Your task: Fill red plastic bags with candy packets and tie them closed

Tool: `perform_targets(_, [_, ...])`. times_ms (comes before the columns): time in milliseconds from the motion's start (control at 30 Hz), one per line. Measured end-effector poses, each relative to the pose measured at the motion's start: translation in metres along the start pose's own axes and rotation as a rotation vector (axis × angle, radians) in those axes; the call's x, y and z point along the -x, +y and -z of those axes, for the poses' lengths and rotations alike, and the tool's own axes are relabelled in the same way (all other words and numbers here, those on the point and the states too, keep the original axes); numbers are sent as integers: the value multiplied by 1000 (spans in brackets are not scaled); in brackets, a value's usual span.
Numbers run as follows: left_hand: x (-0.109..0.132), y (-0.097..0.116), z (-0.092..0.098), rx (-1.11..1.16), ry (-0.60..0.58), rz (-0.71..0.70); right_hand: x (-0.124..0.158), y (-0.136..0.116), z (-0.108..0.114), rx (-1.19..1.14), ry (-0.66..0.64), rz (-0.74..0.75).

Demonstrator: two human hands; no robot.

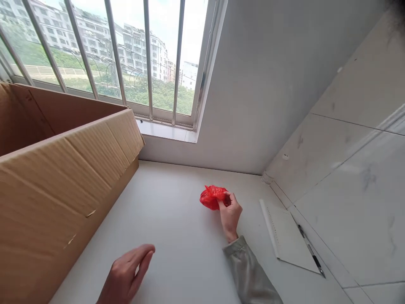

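Observation:
My right hand [230, 213] is stretched forward over the white counter [177, 219], its fingers closed on a crumpled red plastic bag [212, 197] that rests on the counter surface. A grey-green sleeve covers that forearm. My left hand [126, 274] hovers low near the bottom edge, fingers held out together and holding nothing. It lies beside the big cardboard box [60, 185] at the left.
The open cardboard box fills the left side, one flap folded outward. A white notebook [287, 236] with a black pen [311, 251] beside it lies at the right, by the tiled wall. A barred window [126, 55] stands behind the counter.

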State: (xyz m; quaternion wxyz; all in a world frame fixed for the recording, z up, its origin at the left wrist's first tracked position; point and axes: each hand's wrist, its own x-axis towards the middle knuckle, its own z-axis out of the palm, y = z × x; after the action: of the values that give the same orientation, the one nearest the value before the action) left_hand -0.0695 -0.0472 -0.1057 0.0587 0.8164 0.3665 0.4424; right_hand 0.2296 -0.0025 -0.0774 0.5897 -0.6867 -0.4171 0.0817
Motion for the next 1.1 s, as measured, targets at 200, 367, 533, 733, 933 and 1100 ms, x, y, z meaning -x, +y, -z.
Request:
perform_targets(200, [-75,19,-46,37,-57,14,56,-24,-30,-187,-253,-45])
perform_targets(367, [-91,-6,-68,39,-132,-13,55,-8,-29,-52,-144,62])
perform_targets(533, [-95,-25,-79,46,-211,-80,44,9,-42,157,-188,367])
perform_targets(733, [-92,-44,-97,110,-55,-90,42,20,-55,160,-229,390])
perform_targets(933, [-93,-52,-83,162,184,145,43,18,-67,91,-142,385])
perform_targets(1100, [-95,-56,-79,197,310,429,45,15,-77,81,-12,263])
